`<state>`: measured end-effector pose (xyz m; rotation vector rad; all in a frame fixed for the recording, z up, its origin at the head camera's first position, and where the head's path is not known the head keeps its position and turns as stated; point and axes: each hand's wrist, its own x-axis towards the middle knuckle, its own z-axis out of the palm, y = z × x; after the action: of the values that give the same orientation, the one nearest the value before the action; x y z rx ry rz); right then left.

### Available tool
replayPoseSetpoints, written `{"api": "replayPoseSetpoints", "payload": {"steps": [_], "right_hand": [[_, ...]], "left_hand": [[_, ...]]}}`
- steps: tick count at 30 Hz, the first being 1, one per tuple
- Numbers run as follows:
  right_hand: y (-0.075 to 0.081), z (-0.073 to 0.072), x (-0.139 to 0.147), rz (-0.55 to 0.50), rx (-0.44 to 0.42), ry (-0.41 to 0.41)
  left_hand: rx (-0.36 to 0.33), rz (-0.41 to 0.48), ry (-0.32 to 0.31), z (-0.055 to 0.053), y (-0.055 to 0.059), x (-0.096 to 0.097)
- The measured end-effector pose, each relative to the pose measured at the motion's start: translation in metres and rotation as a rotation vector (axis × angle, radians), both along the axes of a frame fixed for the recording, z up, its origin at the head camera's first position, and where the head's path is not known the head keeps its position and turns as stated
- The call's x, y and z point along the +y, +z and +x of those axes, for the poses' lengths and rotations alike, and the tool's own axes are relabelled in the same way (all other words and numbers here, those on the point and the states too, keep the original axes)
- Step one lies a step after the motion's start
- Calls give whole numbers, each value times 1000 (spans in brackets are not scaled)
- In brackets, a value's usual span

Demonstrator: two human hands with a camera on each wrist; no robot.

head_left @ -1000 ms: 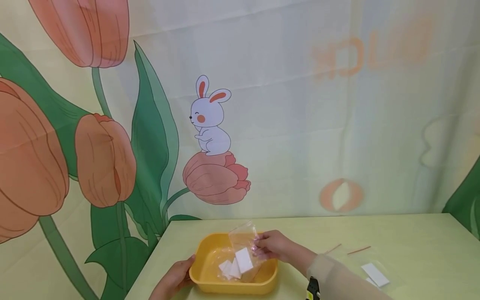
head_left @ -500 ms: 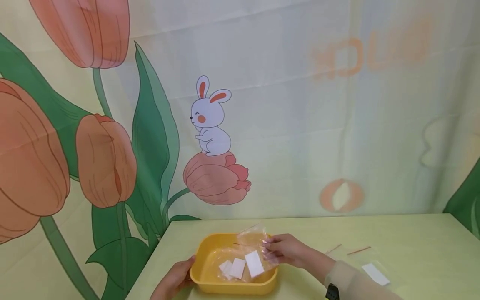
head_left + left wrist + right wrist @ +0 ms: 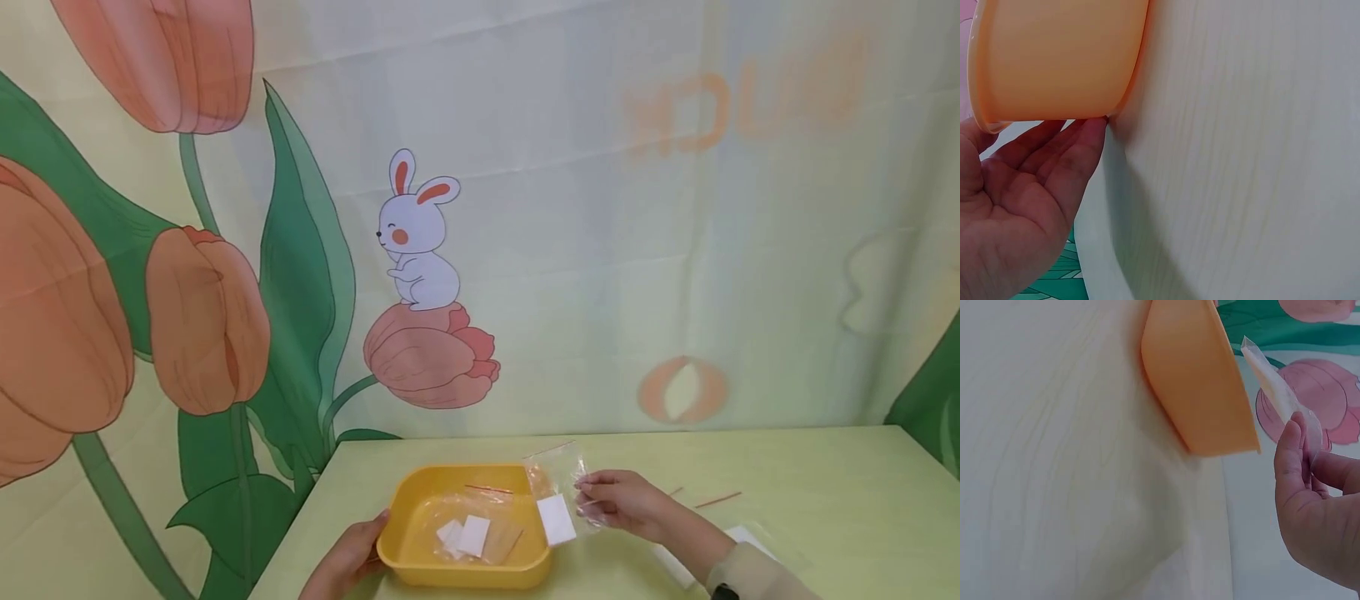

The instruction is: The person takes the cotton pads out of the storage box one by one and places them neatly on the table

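Observation:
A yellow plastic basin [image 3: 465, 575] stands on the table, and inside it lie several clear zip bags with white cards [image 3: 474, 536]. My left hand [image 3: 352, 550] grips the basin's left side. In the left wrist view, the fingers [image 3: 1082, 147] touch the outer wall below the rim, while the thumb is partly hidden. Between thumb and fingers my right hand [image 3: 622, 500] pinches another clear zip bag [image 3: 557, 521] holding a white card, raised over the basin's right rim. The right wrist view shows this bag [image 3: 1279, 390] nearly edge-on, apart from the basin.
To the right on the table lie more clear bags with white cards [image 3: 750, 537], partly covered by my right forearm. One has a red seal strip [image 3: 717, 500]. Behind the table hangs a cloth backdrop [image 3: 562, 250] printed with tulips and a rabbit.
My right hand has moved right with the pinched bag, from over the basin's middle to its right rim. The bags inside the basin show more fully. The left hand has kept its place.

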<state>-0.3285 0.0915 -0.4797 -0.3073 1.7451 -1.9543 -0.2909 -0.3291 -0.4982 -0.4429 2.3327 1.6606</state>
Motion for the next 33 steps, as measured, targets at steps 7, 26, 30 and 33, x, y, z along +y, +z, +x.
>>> {"api": "replayPoseSetpoints", "payload": {"steps": [7, 26, 30, 33], "right_hand": [[-3, 4, 28, -29, -2, -25], [-13, 4, 77, -81, -2, -51], [-18, 4, 85, -100, -9, -54], [-23, 5, 91, -105, -12, -57]], "left_hand": [[13, 3, -4, 4, 2, 0], [-21, -22, -15, 3, 4, 0], [-19, -23, -18, 3, 4, 0], [-18, -22, -19, 3, 5, 0]]}}
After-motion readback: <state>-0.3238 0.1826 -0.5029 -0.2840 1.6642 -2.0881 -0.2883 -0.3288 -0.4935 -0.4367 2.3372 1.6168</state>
